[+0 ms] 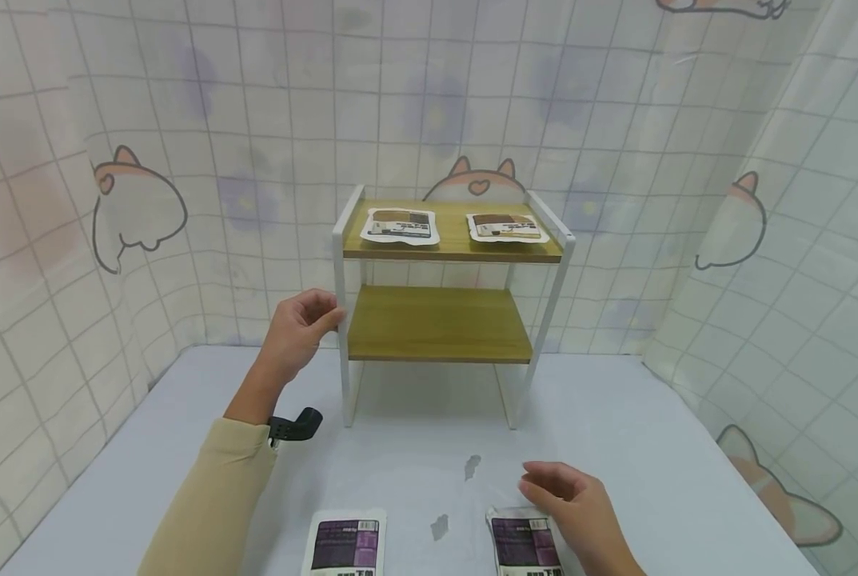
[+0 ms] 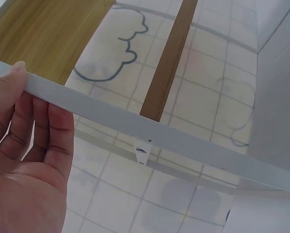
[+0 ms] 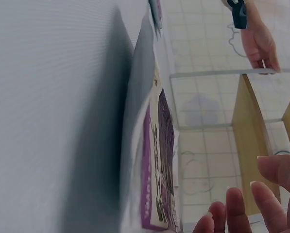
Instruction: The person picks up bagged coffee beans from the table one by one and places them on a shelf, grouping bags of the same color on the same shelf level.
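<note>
My left hand (image 1: 295,332) pinches the white front left post of a two-tier shelf rack (image 1: 439,320). In the left wrist view the thumb lies on one side of the white post (image 2: 101,109) and the fingers on the other. My right hand (image 1: 572,508) hovers beside a flat purple-and-white packet (image 1: 524,544), its fingers loosely bent and nothing in them. In the right wrist view those fingers are apart from the packet (image 3: 159,160). A second purple-and-white packet (image 1: 345,544) lies on the table to the left.
Two flat white packets with brown print, one left (image 1: 400,227) and one right (image 1: 508,228), lie on the rack's upper board. Grey patches (image 1: 439,526) mark the white table (image 1: 608,416). A gridded curtain with cartoon animals (image 1: 277,144) surrounds the table's back and sides.
</note>
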`<state>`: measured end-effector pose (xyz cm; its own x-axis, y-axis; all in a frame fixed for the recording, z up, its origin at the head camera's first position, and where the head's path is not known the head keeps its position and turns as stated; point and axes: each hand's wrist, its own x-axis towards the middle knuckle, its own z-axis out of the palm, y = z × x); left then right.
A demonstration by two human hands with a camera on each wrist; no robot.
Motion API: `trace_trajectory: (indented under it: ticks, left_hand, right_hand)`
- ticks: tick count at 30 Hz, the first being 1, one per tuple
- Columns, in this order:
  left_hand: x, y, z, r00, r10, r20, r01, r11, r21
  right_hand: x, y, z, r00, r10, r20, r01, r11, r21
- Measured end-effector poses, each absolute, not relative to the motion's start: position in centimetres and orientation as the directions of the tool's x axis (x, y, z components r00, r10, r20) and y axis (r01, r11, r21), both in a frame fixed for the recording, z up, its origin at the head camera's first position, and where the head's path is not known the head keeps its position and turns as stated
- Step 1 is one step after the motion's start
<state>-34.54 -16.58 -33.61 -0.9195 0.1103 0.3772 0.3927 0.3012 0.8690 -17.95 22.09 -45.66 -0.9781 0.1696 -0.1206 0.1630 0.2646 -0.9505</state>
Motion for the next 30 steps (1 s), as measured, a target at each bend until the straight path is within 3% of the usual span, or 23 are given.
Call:
trace_trajectory:
  ticks: [7,14,21,30]
  left_hand:
    - [-34.5,-16.7,-33.6,-0.919,0.103,0.38,0.393,0.311,0.865]
    - [-34.8,-17.0,-33.7,-0.914,0.102,0.393,0.405,0.306,0.862]
    - [-34.9,-16.9,-33.8,-0.914,0.107,0.392,0.406,0.297,0.864]
    - [-34.7,-16.7,-33.8,-0.909,0.111,0.401,0.416,0.295,0.86]
  right_hand:
    - [-16.9,22.7,-45.2,-0.987,0.14,-0.077,0.131,0.436,-0.89]
    - [-16.5,23.0,-45.1,-0.995,0.073,-0.066,0.093,0.483,-0.871]
    - [-16.2,23.6,-45.3,-0.981,0.101,-0.166,0.194,0.559,-0.806]
    - [-15.8,24.2,-45.6,-0.97,0.078,-0.23,0.231,0.585,-0.777]
